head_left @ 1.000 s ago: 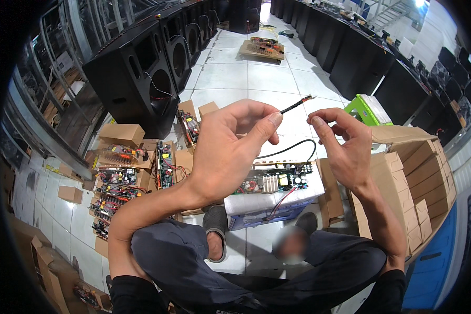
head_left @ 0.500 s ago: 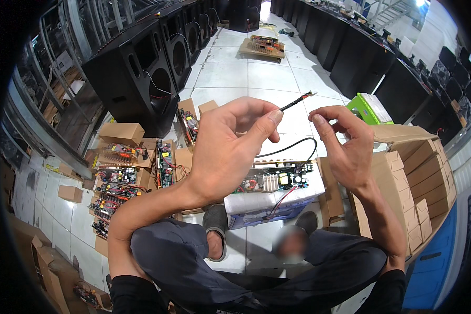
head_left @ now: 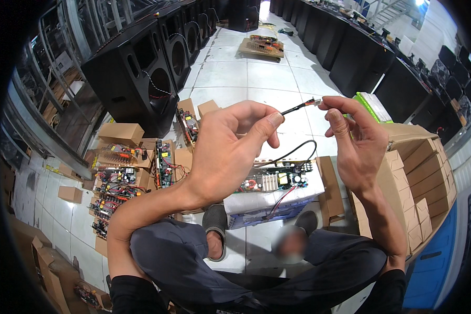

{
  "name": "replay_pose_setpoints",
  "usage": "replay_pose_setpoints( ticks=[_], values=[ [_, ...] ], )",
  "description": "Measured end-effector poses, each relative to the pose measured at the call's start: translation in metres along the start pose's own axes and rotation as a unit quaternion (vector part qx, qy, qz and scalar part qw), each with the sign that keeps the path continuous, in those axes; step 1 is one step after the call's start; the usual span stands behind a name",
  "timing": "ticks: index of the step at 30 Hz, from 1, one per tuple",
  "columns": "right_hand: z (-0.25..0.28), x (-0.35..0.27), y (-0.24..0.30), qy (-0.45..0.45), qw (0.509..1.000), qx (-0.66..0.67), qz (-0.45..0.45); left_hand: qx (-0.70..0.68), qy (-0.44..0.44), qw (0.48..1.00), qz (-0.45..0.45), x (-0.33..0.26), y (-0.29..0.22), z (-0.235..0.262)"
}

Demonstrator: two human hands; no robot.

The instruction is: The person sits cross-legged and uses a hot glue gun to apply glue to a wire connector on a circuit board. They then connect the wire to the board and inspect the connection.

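Thin black wire (head_left: 294, 109), bare reddish tip, raised above the circuit board (head_left: 275, 181) on the floor. Left hand (head_left: 227, 149) pinching the wire between thumb and forefinger; right hand (head_left: 353, 141) pinching its stripped end. Remainder looping down to the board.

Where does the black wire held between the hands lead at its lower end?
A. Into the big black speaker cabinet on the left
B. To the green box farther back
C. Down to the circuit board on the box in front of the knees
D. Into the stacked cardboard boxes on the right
C: the black wire, pinched by the left hand and touched at its stripped tip by the right hand, loops down to the circuit board.
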State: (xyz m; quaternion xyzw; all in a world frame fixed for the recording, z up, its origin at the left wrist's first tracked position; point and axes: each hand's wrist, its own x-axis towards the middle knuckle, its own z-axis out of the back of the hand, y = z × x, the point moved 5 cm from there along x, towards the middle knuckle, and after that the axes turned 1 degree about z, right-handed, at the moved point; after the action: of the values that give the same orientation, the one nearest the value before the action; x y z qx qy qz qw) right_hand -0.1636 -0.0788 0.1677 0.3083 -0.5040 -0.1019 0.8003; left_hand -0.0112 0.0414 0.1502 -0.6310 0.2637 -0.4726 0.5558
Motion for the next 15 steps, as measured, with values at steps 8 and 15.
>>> replay_pose_setpoints(
  ticks=[8, 15],
  values=[
    [-0.0003, 0.001, 0.0034, 0.01, 1.0, 0.019, 0.012, 0.028, 0.022, 0.999, 0.023, 0.0003, 0.0025, -0.0042],
    [-0.0006, 0.001, 0.0017, 0.027, 0.998, 0.041, -0.037, 0.031, 0.032, 0.999, 0.005, 0.0011, 0.0049, -0.0057]
  ],
)
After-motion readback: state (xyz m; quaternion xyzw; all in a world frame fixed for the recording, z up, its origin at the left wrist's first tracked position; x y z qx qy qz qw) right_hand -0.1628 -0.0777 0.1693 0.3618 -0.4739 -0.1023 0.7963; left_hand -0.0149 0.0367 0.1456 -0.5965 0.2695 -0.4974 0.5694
